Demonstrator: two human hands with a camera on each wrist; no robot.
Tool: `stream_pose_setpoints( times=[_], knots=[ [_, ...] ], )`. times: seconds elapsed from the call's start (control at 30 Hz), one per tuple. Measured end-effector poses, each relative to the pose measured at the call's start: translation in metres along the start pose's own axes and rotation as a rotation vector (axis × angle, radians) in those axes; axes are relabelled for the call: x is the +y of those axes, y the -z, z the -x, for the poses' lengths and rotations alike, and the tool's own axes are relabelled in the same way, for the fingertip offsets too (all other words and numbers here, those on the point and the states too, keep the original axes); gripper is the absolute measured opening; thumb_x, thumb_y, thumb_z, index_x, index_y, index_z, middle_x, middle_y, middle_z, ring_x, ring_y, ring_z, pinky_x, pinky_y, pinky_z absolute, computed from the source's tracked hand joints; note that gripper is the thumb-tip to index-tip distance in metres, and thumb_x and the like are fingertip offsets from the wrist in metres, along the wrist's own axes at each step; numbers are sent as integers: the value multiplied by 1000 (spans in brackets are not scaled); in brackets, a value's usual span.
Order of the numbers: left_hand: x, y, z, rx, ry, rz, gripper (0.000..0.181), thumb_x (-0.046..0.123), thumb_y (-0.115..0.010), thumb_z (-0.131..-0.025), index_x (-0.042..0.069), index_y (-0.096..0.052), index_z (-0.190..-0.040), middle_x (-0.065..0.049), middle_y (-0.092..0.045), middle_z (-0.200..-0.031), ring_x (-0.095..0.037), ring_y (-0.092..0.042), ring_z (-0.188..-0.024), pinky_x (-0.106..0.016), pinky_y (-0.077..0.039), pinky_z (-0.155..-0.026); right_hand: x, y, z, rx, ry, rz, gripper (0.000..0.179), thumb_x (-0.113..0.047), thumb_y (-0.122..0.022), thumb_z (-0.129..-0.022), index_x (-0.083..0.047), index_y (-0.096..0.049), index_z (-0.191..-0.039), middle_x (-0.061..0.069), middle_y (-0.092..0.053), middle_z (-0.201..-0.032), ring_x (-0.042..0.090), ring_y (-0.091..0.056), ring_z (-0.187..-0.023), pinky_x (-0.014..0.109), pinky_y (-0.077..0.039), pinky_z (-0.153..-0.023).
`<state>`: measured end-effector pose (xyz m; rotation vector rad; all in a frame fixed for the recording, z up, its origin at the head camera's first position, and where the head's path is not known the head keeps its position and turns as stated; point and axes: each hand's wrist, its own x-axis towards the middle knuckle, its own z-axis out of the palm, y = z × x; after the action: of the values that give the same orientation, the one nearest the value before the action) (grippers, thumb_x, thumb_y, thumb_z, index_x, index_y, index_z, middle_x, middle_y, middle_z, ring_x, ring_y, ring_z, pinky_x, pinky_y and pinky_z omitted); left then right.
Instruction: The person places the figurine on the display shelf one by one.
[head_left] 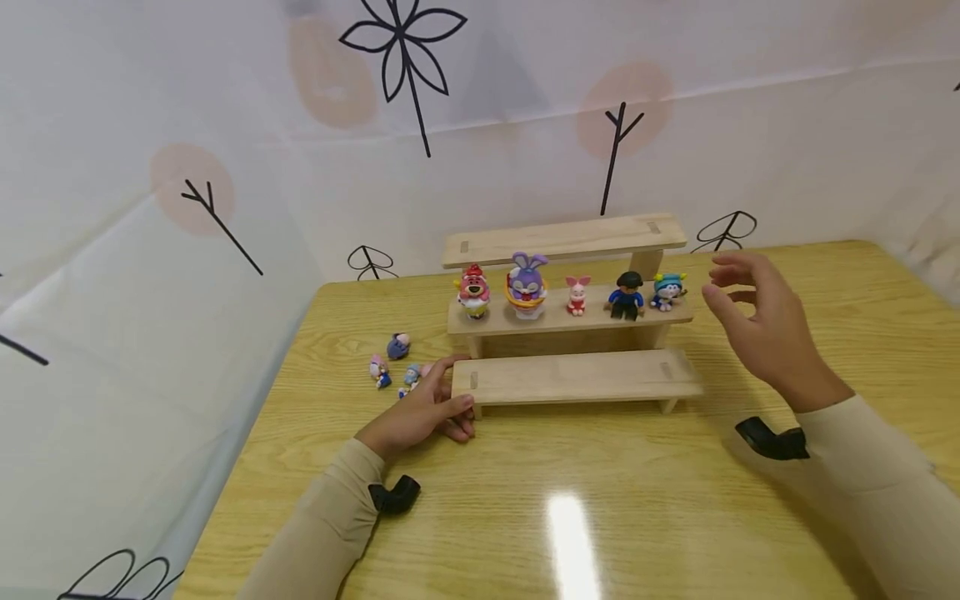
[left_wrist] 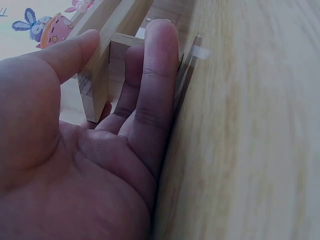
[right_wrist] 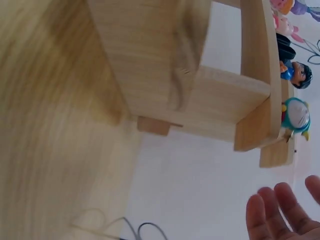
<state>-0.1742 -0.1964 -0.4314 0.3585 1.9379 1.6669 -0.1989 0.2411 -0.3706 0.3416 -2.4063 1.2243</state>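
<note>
A three-step wooden display shelf (head_left: pixel 570 379) stands on the table. My left hand (head_left: pixel 423 412) grips the left end of its lowest board; in the left wrist view the thumb (left_wrist: pixel 82 47) lies on the board's top and the fingers reach below it. My right hand (head_left: pixel 765 329) is raised off the shelf's right end, holding nothing, its fingers loosely bent. On the middle board stand a red bear figurine (head_left: pixel 474 292), a purple rabbit figurine (head_left: pixel 527 287), a small pink piglet figurine (head_left: pixel 576 297), a black-haired toy figure (head_left: pixel 626 297) and a blue-hatted figurine (head_left: pixel 667 293).
Several small figurines lie on the table left of the shelf, among them a dark blue one (head_left: pixel 398 346) and a pink-and-blue one (head_left: pixel 379 372). The top board (head_left: pixel 562 240) carries nothing. A patterned white cloth (head_left: pixel 510 167) hangs behind the wooden table (head_left: pixel 637 500).
</note>
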Motion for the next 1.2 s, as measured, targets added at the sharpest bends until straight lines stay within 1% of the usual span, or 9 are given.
stream_pose_setpoints(
  times=[0.1,0.17,0.27,0.43,0.6,0.77,0.83,1.0,1.2],
  knots=[
    [1,1,0,4,4,-2,66,26,-57,-104,34,-16,-155,-16,-65,-101,-21,-72,-82,-40,-63,-77,11,6,4,-52,-83,9,38,-27,-51,-105,-5,-43,-136,-12,-49,-110,-8,-52,-93,4,-42,-76],
    [1,1,0,5,5,-5,66,27,-57,-104,34,-16,-155,-16,-65,-101,-22,-72,-83,-41,-63,-78,20,10,6,-115,-131,19,34,-29,-49,-106,-4,-43,-129,-8,-52,-103,-2,-58,-81,11,-47,-67],
    [3,2,-2,9,4,-17,67,28,-57,-104,34,-16,-156,-17,-65,-102,-22,-71,-83,-42,-63,-78,33,14,7,-271,-203,-7,34,-32,-44,-108,-2,-44,-124,4,-57,-94,11,-63,-71,22,-54,-61],
    [5,3,-5,12,-5,-25,66,26,-56,-104,35,-15,-156,-17,-66,-101,-21,-72,-82,-42,-63,-78,48,13,10,-546,-355,-152,47,-36,-37,-110,7,-43,-129,13,-63,-92,21,-70,-75,34,-62,-67],
    [5,4,-7,7,0,-23,66,25,-56,-104,34,-15,-156,-16,-66,-100,-21,-72,-81,-41,-63,-78,57,10,15,-675,-446,-311,58,-39,-29,-111,12,-38,-137,15,-62,-98,25,-72,-82,40,-63,-71],
    [3,3,-7,5,2,-19,66,25,-56,-104,33,-16,-156,-15,-66,-99,-21,-72,-81,-41,-63,-77,63,5,16,-769,-527,-382,53,-40,-31,-111,7,-46,-129,16,-66,-94,24,-72,-82,39,-63,-74],
    [2,3,-6,1,3,-15,66,25,-56,-104,32,-16,-155,-15,-66,-99,-21,-72,-81,-41,-63,-77,66,3,17,-776,-547,-394,46,-40,-34,-110,2,-52,-119,14,-67,-91,23,-72,-81,38,-63,-74],
    [0,1,-3,-1,10,-10,65,25,-56,-104,31,-16,-155,-14,-66,-98,-20,-72,-81,-41,-63,-77,69,0,22,-806,-477,-408,35,-34,-39,-110,-3,-57,-110,9,-65,-86,19,-69,-77,35,-62,-70],
    [0,1,-2,2,10,-18,64,25,-55,-104,32,-16,-155,-15,-66,-98,-21,-72,-81,-41,-63,-78,69,2,26,-818,-425,-424,30,-31,-41,-110,-6,-58,-114,6,-64,-84,18,-67,-75,35,-61,-68]
  ],
)
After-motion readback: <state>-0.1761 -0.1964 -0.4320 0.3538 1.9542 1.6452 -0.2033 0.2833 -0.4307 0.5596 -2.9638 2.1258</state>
